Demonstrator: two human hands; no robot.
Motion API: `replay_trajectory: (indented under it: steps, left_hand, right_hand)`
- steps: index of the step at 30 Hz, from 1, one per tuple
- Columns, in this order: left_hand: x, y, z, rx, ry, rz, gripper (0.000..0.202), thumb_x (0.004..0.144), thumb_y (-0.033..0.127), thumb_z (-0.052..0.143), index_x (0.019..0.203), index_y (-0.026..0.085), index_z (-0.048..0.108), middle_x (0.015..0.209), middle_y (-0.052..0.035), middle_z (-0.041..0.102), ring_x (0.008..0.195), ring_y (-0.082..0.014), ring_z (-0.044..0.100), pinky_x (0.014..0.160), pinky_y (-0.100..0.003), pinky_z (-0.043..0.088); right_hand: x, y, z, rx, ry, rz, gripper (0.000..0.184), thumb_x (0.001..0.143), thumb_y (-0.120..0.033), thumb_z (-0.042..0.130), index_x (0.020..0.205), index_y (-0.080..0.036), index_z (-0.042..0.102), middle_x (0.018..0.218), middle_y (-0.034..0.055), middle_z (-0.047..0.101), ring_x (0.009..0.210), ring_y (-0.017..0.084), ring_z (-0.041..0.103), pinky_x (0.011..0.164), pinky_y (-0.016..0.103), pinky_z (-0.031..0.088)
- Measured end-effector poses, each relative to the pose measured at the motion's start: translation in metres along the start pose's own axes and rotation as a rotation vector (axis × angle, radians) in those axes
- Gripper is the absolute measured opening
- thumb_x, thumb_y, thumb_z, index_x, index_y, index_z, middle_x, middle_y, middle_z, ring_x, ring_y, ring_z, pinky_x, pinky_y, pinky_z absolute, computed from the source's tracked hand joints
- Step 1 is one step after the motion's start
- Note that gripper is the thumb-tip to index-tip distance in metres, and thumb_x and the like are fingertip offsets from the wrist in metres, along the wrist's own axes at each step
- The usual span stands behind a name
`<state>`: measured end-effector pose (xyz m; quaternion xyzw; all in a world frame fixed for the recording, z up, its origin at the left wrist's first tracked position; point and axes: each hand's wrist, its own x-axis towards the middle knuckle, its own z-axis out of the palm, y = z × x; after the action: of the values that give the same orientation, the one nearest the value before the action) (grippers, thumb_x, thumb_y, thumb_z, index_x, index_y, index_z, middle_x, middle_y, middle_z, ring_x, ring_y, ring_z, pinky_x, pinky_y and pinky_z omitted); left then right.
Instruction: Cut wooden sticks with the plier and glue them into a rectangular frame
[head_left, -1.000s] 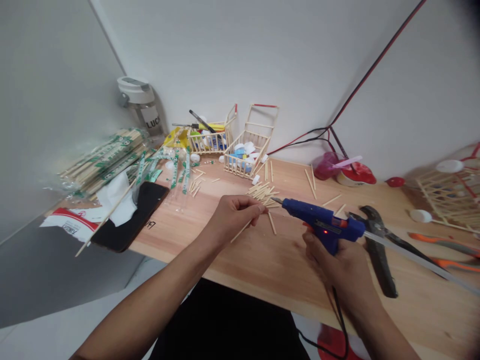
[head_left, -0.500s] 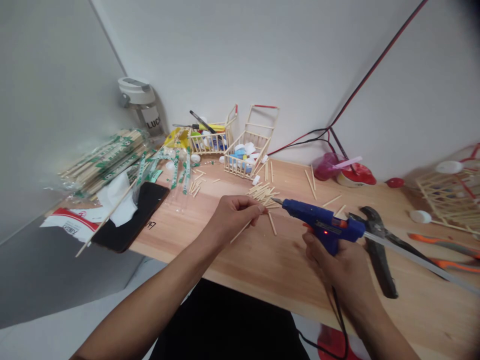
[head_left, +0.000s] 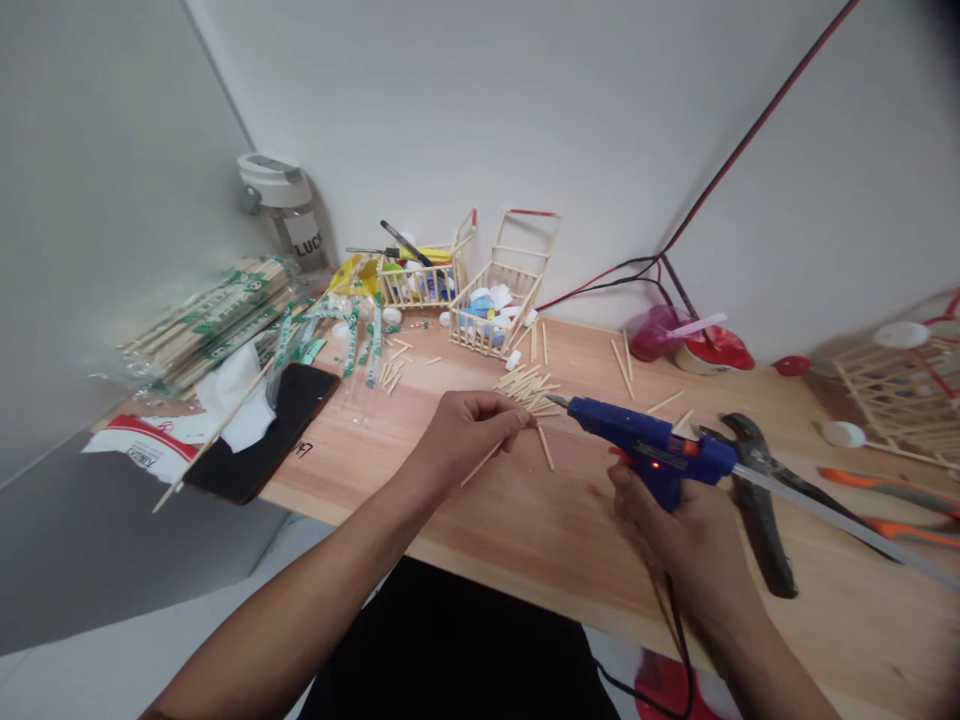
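- Left hand (head_left: 463,432): pinched a stick (head_left: 484,462) above the table (head_left: 480,520)
- Right hand (head_left: 679,525): gripped a glue gun (head_left: 649,447), nozzle just beside the stick's top
- Pliers (head_left: 757,500): lay right of the gun

Matt blue plastic on the glue gun (head_left: 645,442), with a cloudy, smooth glue stick (head_left: 825,515) out of its back. Bare pale wood, dry and unvarnished, in the thin stick (head_left: 481,465) and the loose sticks (head_left: 525,385) mid-table. Smooth, faintly satin wood grain across the table (head_left: 480,530). Dark matt grips on the pliers (head_left: 761,520) toward the right edge. Glossy black phone (head_left: 259,440) and crinkled clear plastic wrap (head_left: 202,325) at the left edge.
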<state>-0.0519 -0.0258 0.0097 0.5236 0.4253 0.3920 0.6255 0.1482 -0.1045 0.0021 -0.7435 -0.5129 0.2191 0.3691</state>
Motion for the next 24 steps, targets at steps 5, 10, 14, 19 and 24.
replay_trajectory:
  steps: [5, 10, 14, 19, 24]
  left_hand:
    - [-0.0003, -0.0003, 0.0000, 0.004, -0.011, -0.007, 0.021, 0.073, 0.031, 0.066, 0.074, 0.011, 0.072, 0.053, 0.0015, 0.051, 0.051, -0.0066, 0.040, 0.050, -0.021, 0.027]
    - [-0.0003, -0.0003, 0.0001, 0.003, 0.003, -0.009, 0.022, 0.072, 0.032, 0.067, 0.074, 0.011, 0.073, 0.053, 0.0009, 0.052, 0.052, -0.0074, 0.041, 0.051, -0.021, 0.028]
    - [0.0006, -0.0012, -0.0007, 0.012, -0.012, -0.005, 0.020, 0.073, 0.032, 0.067, 0.073, 0.012, 0.073, 0.053, 0.0016, 0.051, 0.052, -0.0070, 0.041, 0.051, -0.021, 0.028]
    - [0.0003, -0.0017, -0.0003, 0.000, -0.005, 0.000, 0.018, 0.073, 0.029, 0.067, 0.072, 0.012, 0.072, 0.053, 0.0019, 0.052, 0.052, -0.0069, 0.042, 0.052, -0.021, 0.030]
    - [-0.0008, -0.0011, 0.0004, -0.024, -0.003, 0.003, 0.018, 0.073, 0.028, 0.066, 0.073, 0.012, 0.073, 0.052, 0.0020, 0.051, 0.052, -0.0066, 0.042, 0.052, -0.021, 0.028]
  right_hand:
    - [-0.0021, -0.0015, -0.0001, -0.005, 0.012, 0.022, 0.036, 0.070, -0.052, 0.061, 0.061, -0.017, 0.066, 0.052, 0.0042, 0.062, 0.051, 0.020, 0.058, 0.045, 0.028, 0.042]
    - [-0.0032, -0.0027, 0.0004, 0.012, 0.018, 0.022, 0.037, 0.071, -0.052, 0.060, 0.065, -0.016, 0.068, 0.053, 0.0040, 0.063, 0.050, 0.019, 0.057, 0.045, 0.028, 0.041]
    - [-0.0022, -0.0021, 0.0001, -0.011, 0.017, 0.004, 0.036, 0.071, -0.052, 0.060, 0.063, -0.017, 0.068, 0.051, 0.0037, 0.062, 0.049, 0.020, 0.057, 0.044, 0.028, 0.040]
    - [-0.0012, -0.0004, -0.0006, -0.022, 0.024, 0.000, 0.034, 0.071, -0.050, 0.061, 0.058, -0.019, 0.065, 0.049, 0.0034, 0.060, 0.049, 0.020, 0.057, 0.043, 0.027, 0.040]
    - [-0.0008, 0.0026, -0.0004, -0.029, 0.016, -0.006, 0.037, 0.071, -0.053, 0.060, 0.060, -0.018, 0.065, 0.051, 0.0043, 0.062, 0.051, 0.021, 0.059, 0.044, 0.028, 0.041]
